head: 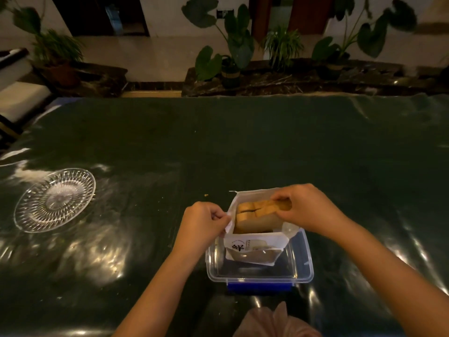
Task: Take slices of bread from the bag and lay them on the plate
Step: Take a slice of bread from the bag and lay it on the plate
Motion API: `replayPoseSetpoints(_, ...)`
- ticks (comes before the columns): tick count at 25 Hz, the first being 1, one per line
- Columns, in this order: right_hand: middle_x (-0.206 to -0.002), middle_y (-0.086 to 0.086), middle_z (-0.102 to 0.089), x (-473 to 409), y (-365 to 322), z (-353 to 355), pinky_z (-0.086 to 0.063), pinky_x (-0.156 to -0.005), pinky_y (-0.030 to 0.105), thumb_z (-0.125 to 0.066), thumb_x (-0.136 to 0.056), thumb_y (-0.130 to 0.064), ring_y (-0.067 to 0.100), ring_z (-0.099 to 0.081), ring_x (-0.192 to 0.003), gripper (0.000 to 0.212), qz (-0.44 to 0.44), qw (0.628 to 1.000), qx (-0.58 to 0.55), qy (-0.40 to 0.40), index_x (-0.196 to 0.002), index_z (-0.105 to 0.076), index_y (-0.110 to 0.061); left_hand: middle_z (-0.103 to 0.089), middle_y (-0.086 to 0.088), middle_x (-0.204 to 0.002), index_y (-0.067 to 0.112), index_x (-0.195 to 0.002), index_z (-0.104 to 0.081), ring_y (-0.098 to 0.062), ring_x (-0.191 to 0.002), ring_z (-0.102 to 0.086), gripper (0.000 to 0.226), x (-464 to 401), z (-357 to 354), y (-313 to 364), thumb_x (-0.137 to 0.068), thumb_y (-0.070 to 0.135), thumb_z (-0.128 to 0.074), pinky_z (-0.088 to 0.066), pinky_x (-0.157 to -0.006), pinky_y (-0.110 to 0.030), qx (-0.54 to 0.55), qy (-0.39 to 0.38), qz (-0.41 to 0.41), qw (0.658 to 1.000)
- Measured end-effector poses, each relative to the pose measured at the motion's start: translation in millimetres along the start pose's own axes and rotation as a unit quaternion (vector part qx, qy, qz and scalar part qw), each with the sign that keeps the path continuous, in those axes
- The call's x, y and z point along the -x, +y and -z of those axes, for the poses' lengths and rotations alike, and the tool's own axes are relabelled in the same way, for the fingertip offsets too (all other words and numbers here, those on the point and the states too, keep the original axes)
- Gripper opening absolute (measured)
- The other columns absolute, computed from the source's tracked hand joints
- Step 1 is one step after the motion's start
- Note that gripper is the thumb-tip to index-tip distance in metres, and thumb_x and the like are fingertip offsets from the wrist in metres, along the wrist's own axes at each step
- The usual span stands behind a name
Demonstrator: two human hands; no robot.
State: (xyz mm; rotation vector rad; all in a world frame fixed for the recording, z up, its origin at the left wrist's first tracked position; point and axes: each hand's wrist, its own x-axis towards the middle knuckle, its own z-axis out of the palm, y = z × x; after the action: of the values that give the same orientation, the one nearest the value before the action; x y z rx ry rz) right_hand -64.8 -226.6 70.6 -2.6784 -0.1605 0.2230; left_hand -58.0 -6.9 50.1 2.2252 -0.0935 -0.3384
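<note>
A white bread bag stands upright in a clear plastic box near the front of the table. Its mouth is open and golden-brown bread slices show inside. My left hand pinches the left edge of the bag's mouth. My right hand reaches into the mouth from the right, its fingers closed on the top of a bread slice. An empty clear cut-glass plate lies on the table far to the left, apart from both hands.
The table is covered in a dark green shiny sheet. The box has a blue clip at its front. A pale pink plastic bag lies at the front edge. Potted plants stand beyond the table's far edge.
</note>
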Motion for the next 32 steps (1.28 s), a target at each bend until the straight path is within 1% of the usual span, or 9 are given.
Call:
replayPoseSetpoints(2, -0.078, -0.016, -0.066, 3.9, -4.1, 17.0, -0.046, -0.061, 0.012, -0.067, -0.075, -0.024, -0.002, -0.059, -0.072, 0.018, 0.002, 0.999, -0.030, 0.032, -0.091, -0.068, -0.032, -0.068, 0.005, -0.065, 0.024, -0.068, -0.068, 0.000, -0.059, -0.065, 0.013, -3.4, 3.1, -5.2, -0.080, 0.022, -0.067, -0.051, -0.061, -0.019, -0.002, -0.001, -0.011, 1.000)
replayPoseSetpoints(7, -0.079, -0.016, -0.068, 14.0, -15.8, 44.4, -0.049, -0.061, 0.012, -0.070, -0.074, -0.018, -0.005, -0.061, -0.074, 0.021, 0.000, 0.995, -0.072, 0.065, -0.090, -0.070, -0.031, -0.070, 0.009, -0.077, 0.030, -0.085, -0.067, 0.002, -0.068, -0.065, 0.007, -8.3, 14.4, -18.0, -0.080, 0.026, -0.067, -0.054, -0.069, -0.021, 0.021, -0.012, -0.031, 0.999)
replayPoseSetpoints(10, -0.080, -0.018, -0.067, 18.2, -23.4, 53.5, -0.048, -0.062, 0.011, -0.070, -0.074, -0.018, -0.006, -0.061, -0.075, 0.022, 0.006, 0.994, -0.079, 0.076, -0.090, -0.069, -0.033, -0.059, 0.020, -0.113, 0.039, -0.123, -0.049, 0.008, -0.100, -0.055, 0.056, -12.6, 25.6, -17.4, -0.072, 0.035, -0.072, -0.047, -0.079, -0.015, 0.063, -0.013, -0.089, 0.994)
replayPoseSetpoints(13, -0.078, -0.022, -0.064, 22.3, -34.8, 68.5, -0.051, -0.062, 0.010, -0.070, -0.073, -0.016, -0.009, -0.060, -0.080, 0.025, 0.027, 0.991, -0.094, 0.094, -0.085, -0.067, -0.038, -0.040, 0.028, -0.134, 0.056, -0.131, -0.026, 0.011, -0.122, -0.038, 0.088, -11.0, 28.8, -0.3, -0.061, 0.047, -0.077, -0.035, -0.095, -0.014, 0.079, -0.073, -0.172, 0.979)
replayPoseSetpoints(19, -0.079, -0.019, -0.068, 15.6, -53.7, 101.7, -0.053, -0.061, 0.012, -0.072, -0.071, -0.022, -0.008, -0.061, -0.080, 0.021, 0.093, 0.979, -0.167, 0.075, -0.081, -0.068, -0.040, -0.070, 0.014, -0.102, 0.042, -0.103, -0.062, -0.007, -0.100, -0.064, 0.038, 1.4, 29.5, 24.6, -0.076, 0.016, -0.070, -0.054, -0.083, -0.027, 0.191, -0.021, -0.234, 0.953)
replayPoseSetpoints(21, -0.081, -0.016, -0.070, 4.8, -57.0, 103.3, -0.054, -0.061, 0.015, -0.074, -0.069, -0.023, -0.005, -0.063, -0.081, 0.022, 0.105, 0.968, -0.219, 0.061, -0.085, -0.070, -0.038, -0.071, 0.015, -0.097, 0.042, -0.095, -0.066, -0.008, -0.094, -0.067, 0.034, 7.0, 35.0, 23.6, -0.078, 0.013, -0.068, -0.055, -0.074, -0.023, 0.214, 0.018, -0.228, 0.950)
replayPoseSetpoints(23, -0.090, -0.018, -0.071, -4.7, -61.5, 95.2, -0.054, -0.065, 0.017, -0.076, -0.068, -0.024, -0.002, -0.065, -0.087, 0.033, 0.116, 0.938, -0.326, 0.035, -0.095, -0.067, -0.040, -0.072, 0.014, -0.096, 0.041, -0.094, -0.067, -0.008, -0.090, -0.068, 0.031, 15.6, 41.3, 19.9, -0.077, 0.016, -0.069, -0.054, -0.070, -0.019, 0.242, 0.058, -0.217, 0.944)
replayPoseSetpoints(27, -0.111, -0.005, -0.069, -22.9, -84.9, 38.6, -0.055, -0.082, 0.031, -0.075, -0.062, -0.024, 0.012, -0.064, -0.102, 0.063, 0.093, 0.814, -0.572, -0.048, -0.121, -0.053, -0.032, -0.075, 0.008, -0.089, 0.035, -0.091, -0.070, -0.007, -0.082, -0.069, 0.025, 38.8, 59.2, -4.9, -0.068, 0.024, -0.070, -0.053, -0.065, -0.018, 0.292, 0.139, -0.167, 0.932)
replayPoseSetpoints(32, -0.103, -0.005, -0.070, -39.8, -152.1, -30.2, -0.055, -0.071, 0.021, -0.076, -0.063, -0.019, 0.006, -0.065, -0.096, 0.056, 0.080, 0.814, -0.572, -0.067, -0.116, -0.059, -0.024, -0.076, 0.005, -0.089, 0.033, -0.087, -0.071, -0.013, -0.085, -0.070, 0.024, 74.0, 107.1, -65.1, -0.073, 0.014, -0.070, -0.057, -0.067, -0.025, 0.315, 0.199, -0.105, 0.922)
